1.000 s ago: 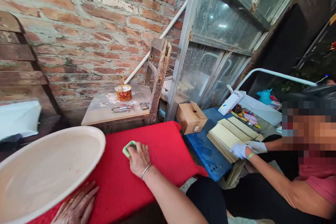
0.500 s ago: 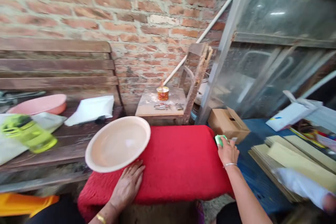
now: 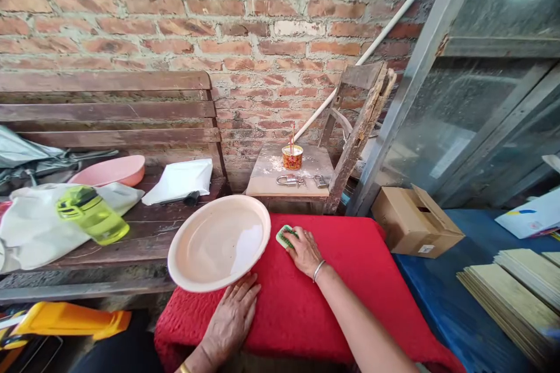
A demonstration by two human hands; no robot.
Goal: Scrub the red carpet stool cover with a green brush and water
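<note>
So the right hand was clamped on a green scrub brush, pressed against the red cloth just right of a pale plastic basin. The left hand lay flat on the cloth by the basin's rim, fingers slightly apart. Further out, an old wooden chair held a small patterned tin and padlocks
</note>
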